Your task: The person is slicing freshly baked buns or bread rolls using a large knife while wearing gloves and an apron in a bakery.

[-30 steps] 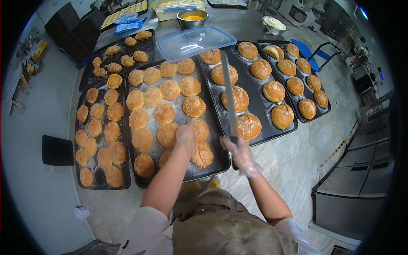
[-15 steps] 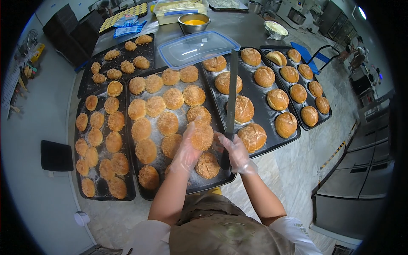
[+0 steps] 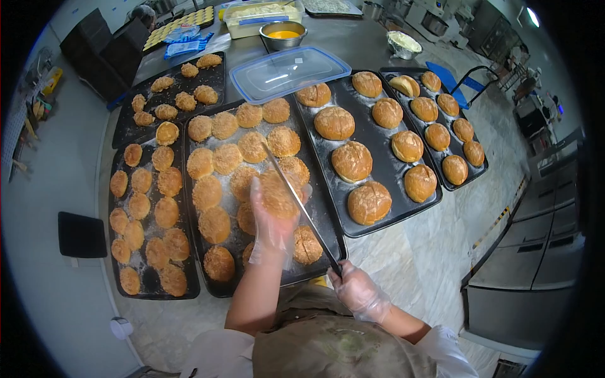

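Note:
My gloved left hand (image 3: 272,230) holds a crumb-topped round bun (image 3: 275,196) over the middle black tray (image 3: 325,211). Its fingers wrap the bun's sides. In my gloved right hand (image 3: 360,290), near the tray's front right corner, is the dark handle of a long knife (image 3: 306,216). The blade slants up and leftward across the held bun, its edge at or just above the top; I cannot tell whether it cuts in. Beneath and around my left hand lie several more crumb-topped buns, one of them a cross-marked bun (image 3: 307,244) beside my wrist.
To the right, two black trays carry larger smooth buns (image 3: 369,203) and split buns (image 3: 455,169). Left trays hold small crumbed buns (image 3: 167,212) and crumbed rolls (image 3: 185,101). A clear blue-rimmed lid (image 3: 290,70) overlaps the trays; behind stands a metal bowl of yellow liquid (image 3: 283,36).
The knife has swung from upright beside the bun to slanting over it. My right hand has moved down toward me, and my left hand has turned around the bun and shifted slightly left.

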Motion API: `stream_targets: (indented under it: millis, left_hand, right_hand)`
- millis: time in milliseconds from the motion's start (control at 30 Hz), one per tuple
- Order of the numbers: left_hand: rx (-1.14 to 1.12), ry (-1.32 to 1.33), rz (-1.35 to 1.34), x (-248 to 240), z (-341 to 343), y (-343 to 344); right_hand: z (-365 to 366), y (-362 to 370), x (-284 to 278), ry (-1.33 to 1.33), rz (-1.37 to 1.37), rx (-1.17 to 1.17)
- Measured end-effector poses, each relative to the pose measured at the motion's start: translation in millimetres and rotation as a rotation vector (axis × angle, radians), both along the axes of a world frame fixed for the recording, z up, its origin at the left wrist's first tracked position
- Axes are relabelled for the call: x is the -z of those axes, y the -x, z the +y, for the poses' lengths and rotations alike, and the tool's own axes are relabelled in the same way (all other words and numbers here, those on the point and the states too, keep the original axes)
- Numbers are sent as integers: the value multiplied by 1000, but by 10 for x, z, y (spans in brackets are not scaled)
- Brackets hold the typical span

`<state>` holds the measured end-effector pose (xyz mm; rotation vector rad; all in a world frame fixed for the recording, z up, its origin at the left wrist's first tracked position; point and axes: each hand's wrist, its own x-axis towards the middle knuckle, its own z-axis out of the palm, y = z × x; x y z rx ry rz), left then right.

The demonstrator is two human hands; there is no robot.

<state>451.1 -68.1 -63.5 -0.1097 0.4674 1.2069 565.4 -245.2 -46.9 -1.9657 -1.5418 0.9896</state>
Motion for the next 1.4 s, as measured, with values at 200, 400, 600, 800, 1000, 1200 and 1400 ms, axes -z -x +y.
stream_targets:
  millis: [200, 400, 600, 800, 1000, 1200, 1400]
  left_hand:
    - [98, -107, 88, -64, -202, -207]
    - [10, -95, 70, -88, -59, -126]
    - [129, -291, 195, 1, -207, -161]
    - [89, -257, 171, -198, -131, -91]
    - [200, -358, 262, -106, -311, -184]
    - [279, -351, 262, -41, -338, -224]
    - [176, -186, 72, 353, 68, -48]
  right_hand:
    - [390, -22, -133, 70, 115, 28]
    - [-102, -55, 88, -21, 117, 2]
    - [419, -44, -175, -16, 99, -10]
    - [-40, -39, 144, 21, 99, -32]
    - [199, -36, 112, 40, 63, -35]
    - [332, 6, 108, -4, 89, 37]
    - [-533, -192, 259, 146, 181, 59]
